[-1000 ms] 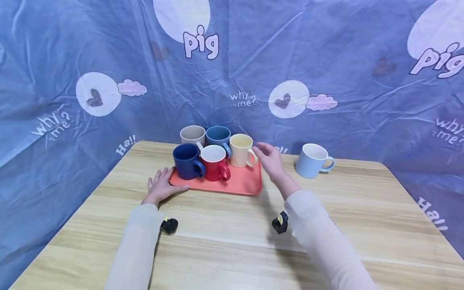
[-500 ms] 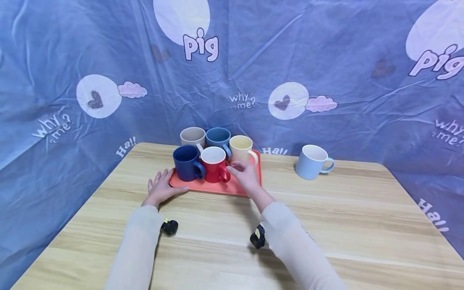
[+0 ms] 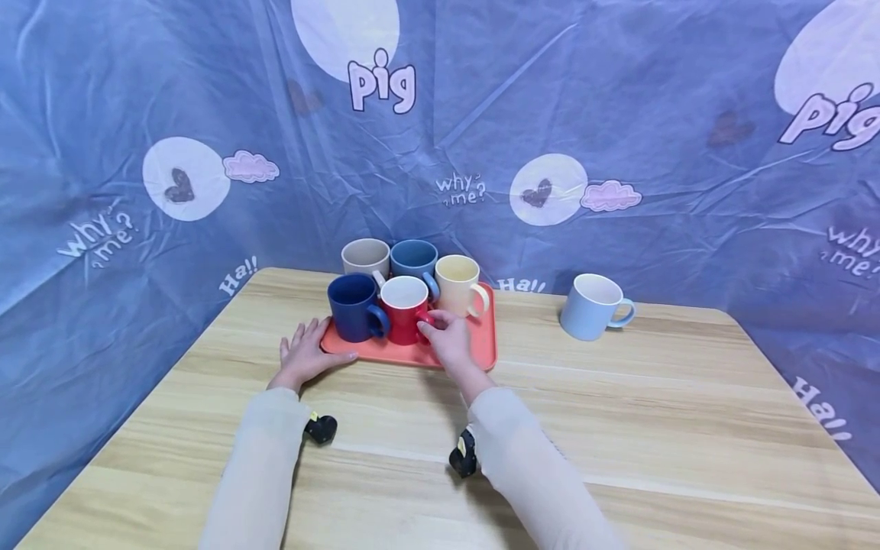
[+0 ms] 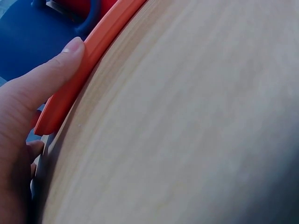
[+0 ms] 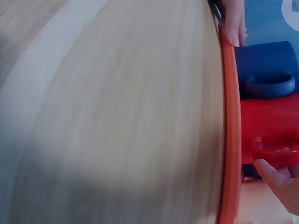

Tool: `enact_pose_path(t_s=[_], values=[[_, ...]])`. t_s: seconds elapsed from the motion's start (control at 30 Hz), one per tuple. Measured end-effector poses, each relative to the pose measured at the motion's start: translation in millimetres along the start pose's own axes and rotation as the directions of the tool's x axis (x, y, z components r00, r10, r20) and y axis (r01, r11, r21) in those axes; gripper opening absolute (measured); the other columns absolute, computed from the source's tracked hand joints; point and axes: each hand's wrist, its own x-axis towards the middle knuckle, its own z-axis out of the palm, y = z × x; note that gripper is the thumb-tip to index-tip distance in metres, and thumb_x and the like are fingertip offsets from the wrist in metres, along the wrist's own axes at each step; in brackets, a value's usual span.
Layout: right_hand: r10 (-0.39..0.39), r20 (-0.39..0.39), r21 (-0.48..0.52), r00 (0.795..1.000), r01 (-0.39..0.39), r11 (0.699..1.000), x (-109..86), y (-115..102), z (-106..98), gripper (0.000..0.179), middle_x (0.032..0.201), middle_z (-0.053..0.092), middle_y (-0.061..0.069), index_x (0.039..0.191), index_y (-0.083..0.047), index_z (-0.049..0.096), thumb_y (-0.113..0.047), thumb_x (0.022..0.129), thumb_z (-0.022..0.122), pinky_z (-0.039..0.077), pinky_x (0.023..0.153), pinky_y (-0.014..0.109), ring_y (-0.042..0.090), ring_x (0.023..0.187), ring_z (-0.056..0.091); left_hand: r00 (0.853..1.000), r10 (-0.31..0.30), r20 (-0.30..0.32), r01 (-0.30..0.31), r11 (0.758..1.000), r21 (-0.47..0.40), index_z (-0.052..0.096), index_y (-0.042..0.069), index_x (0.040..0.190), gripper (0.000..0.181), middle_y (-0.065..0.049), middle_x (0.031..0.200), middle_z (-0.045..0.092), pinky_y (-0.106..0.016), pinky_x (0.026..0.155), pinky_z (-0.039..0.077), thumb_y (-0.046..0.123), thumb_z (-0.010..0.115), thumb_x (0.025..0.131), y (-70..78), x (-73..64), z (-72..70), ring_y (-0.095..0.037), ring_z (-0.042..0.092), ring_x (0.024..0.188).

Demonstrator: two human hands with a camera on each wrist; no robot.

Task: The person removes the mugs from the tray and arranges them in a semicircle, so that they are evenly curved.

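Observation:
A coral-red tray (image 3: 484, 345) at the back of the table carries several upright mugs. My left hand (image 3: 302, 359) rests with spread fingers at its front left corner. The left wrist view has the thumb (image 4: 65, 60) lying along the tray's front rim. At the handle of the red mug (image 3: 402, 322), which stands in the front row, my right hand (image 3: 451, 344) pinches with thumb and fingertips; part of the handle is covered. A navy mug (image 3: 352, 315) stands left of the red one. Behind are a grey mug (image 3: 363, 261), a blue mug (image 3: 411, 266) and a cream mug (image 3: 454, 294).
Apart from the tray, a light blue mug (image 3: 586, 312) stands on the wooden table (image 3: 687, 428) to the right, its handle pointing right. A blue patterned cloth (image 3: 467, 114) hangs right behind the table's back edge.
From beside the cream mug's handle, my right hand has moved left and toward me, to the red mug's handle, and its fingers have closed there. The left hand has stayed put.

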Motion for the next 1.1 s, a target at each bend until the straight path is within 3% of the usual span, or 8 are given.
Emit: enact_pose_path(t_s=[0.17, 0.37, 0.67, 1.1], values=[[-0.047, -0.085, -0.007, 0.995, 0.047, 0.999, 1.1, 3.6, 5.3, 0.016, 0.080, 0.062, 0.015, 0.090, 0.004, 0.064, -0.001, 0.076, 0.064, 0.050, 0.062, 0.028, 0.021, 0.069, 0.059, 1.000, -0.002, 0.004, 0.002, 1.000, 0.004, 0.021, 0.012, 0.138, 0.103, -0.023, 0.138, 0.015, -0.059, 0.090, -0.008, 0.067, 0.059, 0.060, 0.6, 1.8, -0.6, -0.040, 0.000, 0.125], [-0.149, -0.151, -0.156, 0.977, 0.125, 0.980, 0.7, 5.3, 9.5, 0.012, 0.073, 0.062, 0.010, 0.085, 0.001, 0.066, -0.004, 0.075, 0.065, 0.049, 0.059, 0.025, 0.019, 0.067, 0.056, 1.000, -0.001, 0.001, 0.001, 1.000, 0.001, 0.021, 0.012, 0.138, 0.103, -0.024, 0.138, 0.015, -0.059, 0.090, -0.008, 0.067, 0.059, 0.060, 2.6, 0.7, -3.3, -0.041, 0.000, 0.125], [-0.205, -0.132, -0.189, 0.970, 0.179, 0.966, -1.3, 5.3, 9.8, 0.009, 0.069, 0.060, 0.010, 0.084, 0.002, 0.066, -0.002, 0.076, 0.064, 0.048, 0.057, 0.024, 0.019, 0.063, 0.056, 1.000, -0.013, 0.003, 0.013, 1.000, -0.017, 0.021, 0.010, 0.138, 0.103, -0.024, 0.138, 0.014, -0.059, 0.090, -0.010, 0.066, 0.060, 0.061, 2.0, -0.6, -3.6, -0.041, -0.001, 0.124], [-0.255, -0.116, -0.209, 0.960, 0.227, 0.951, -7.1, 9.7, -2.7, 0.012, 0.079, 0.063, 0.012, 0.089, 0.003, 0.066, 0.000, 0.078, 0.060, 0.049, 0.062, 0.025, 0.020, 0.071, 0.057, 1.000, -0.020, 0.019, 0.020, 1.000, -0.015, 0.019, 0.012, 0.139, 0.103, -0.023, 0.139, 0.013, -0.058, 0.090, -0.011, 0.068, 0.057, 0.061, 3.2, -2.1, -1.0, -0.040, -0.003, 0.125]])
